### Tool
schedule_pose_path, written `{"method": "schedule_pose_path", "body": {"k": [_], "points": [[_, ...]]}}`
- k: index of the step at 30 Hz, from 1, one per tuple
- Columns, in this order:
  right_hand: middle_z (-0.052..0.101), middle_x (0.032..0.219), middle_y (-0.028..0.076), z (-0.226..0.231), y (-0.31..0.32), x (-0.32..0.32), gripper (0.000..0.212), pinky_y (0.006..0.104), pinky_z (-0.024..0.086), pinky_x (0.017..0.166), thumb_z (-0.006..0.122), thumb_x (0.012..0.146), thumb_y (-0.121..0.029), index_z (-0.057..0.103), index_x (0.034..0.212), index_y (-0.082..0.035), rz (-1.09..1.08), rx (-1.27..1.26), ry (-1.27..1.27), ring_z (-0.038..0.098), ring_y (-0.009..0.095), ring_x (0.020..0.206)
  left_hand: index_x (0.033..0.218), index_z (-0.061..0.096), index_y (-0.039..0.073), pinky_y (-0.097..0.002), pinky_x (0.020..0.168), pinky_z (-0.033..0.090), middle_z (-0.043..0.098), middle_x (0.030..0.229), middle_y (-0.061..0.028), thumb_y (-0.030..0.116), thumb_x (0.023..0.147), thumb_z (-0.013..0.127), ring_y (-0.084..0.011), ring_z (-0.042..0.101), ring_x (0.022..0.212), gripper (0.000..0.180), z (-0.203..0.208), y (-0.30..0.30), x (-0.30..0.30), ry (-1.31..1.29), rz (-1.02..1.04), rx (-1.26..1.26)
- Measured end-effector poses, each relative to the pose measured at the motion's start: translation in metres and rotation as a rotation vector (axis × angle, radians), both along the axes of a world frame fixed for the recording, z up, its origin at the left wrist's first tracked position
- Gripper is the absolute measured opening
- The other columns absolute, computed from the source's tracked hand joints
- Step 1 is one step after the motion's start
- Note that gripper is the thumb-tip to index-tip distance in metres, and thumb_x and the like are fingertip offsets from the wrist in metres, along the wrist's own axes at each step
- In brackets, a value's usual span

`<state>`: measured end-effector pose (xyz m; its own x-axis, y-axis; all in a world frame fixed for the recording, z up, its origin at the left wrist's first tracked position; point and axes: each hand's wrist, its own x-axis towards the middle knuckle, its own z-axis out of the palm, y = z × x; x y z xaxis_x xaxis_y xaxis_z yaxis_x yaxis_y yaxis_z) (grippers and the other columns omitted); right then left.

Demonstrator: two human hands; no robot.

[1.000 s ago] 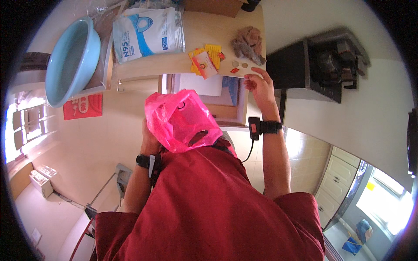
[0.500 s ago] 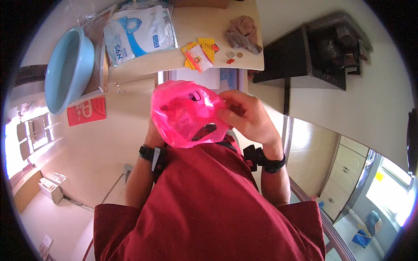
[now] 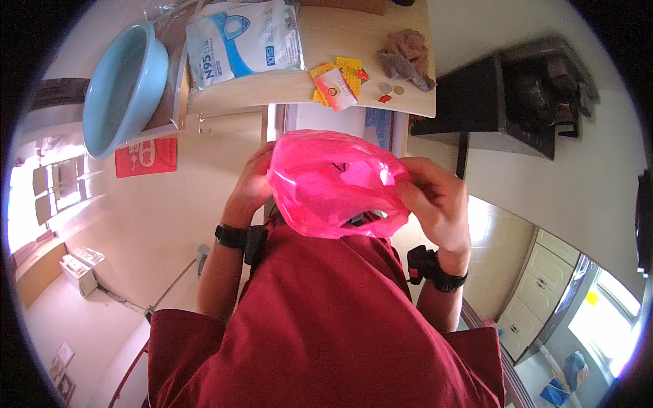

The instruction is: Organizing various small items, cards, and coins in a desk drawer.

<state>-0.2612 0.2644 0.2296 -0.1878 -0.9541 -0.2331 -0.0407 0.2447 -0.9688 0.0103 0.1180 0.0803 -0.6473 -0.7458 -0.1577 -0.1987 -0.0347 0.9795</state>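
A thin pink plastic bag (image 3: 316,187) is held up in front of my chest, its mouth spread wide and some dark shapes showing through it. My right hand (image 3: 439,200) pinches the bag's right edge between thumb and fingers. On the other side, my left hand (image 3: 253,183) grips the bag's left edge; its fingertips are partly hidden by the plastic. Just beyond the bag is a pulled-out drawer (image 3: 313,119) with something blue (image 3: 378,129) at its right side.
On the wooden tabletop (image 3: 252,95) lie a white-and-blue plastic pack (image 3: 255,41), yellow and red paper packets (image 3: 337,85), coins (image 3: 386,88) and a crumpled brown cloth (image 3: 407,58). A light-blue basin (image 3: 126,92) leans at far left. A black stand (image 3: 490,102) is at right.
My hands have moved farther apart and the pink bag is stretched wider, with a bigger opening. The whole view has shifted slightly, so the table appears farther right.
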Motion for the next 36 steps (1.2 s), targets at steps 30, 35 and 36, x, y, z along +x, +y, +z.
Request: {"method": "schedule_pose_path", "body": {"k": [30, 35, 36], "points": [[0.063, 0.089, 0.017, 0.054, -0.095, 0.002, 0.022, 0.0378, 0.048, 0.076, 0.053, 0.081, -0.003, 0.061, 0.101, 0.001, 0.614, -0.526, 0.411, 0.061, 0.032, 0.083, 0.135, 0.044, 0.003, -0.0312, 0.098, 0.046, 0.055, 0.127, -0.0102, 0.018, 0.095, 0.054, -0.0159, 0.056, 0.111, 0.044, 0.050, 0.001, -0.063, 0.687, -0.139, 0.995], [0.064, 0.087, 0.011, 0.068, -0.093, 0.000, 0.021, 0.0290, 0.048, 0.073, 0.055, 0.088, -0.003, 0.060, 0.107, 0.001, 0.477, -0.404, 0.314, 0.061, 0.018, 0.079, 0.134, 0.045, 0.003, -0.0337, 0.097, 0.048, 0.056, 0.126, -0.0099, 0.016, 0.099, 0.046, -0.0166, 0.057, 0.111, 0.037, 0.017, -0.013, -0.065, 0.769, -0.116, 1.066], [0.064, 0.087, 0.009, 0.069, -0.093, -0.001, 0.020, 0.0261, 0.048, 0.072, 0.056, 0.090, -0.005, 0.060, 0.109, 0.000, 0.386, -0.346, 0.293, 0.060, 0.012, 0.079, 0.134, 0.045, 0.003, -0.0337, 0.097, 0.048, 0.056, 0.126, -0.0099, 0.016, 0.099, 0.046, -0.0166, 0.057, 0.111, 0.037, 0.017, -0.012, -0.066, 0.769, -0.122, 1.072]]}}
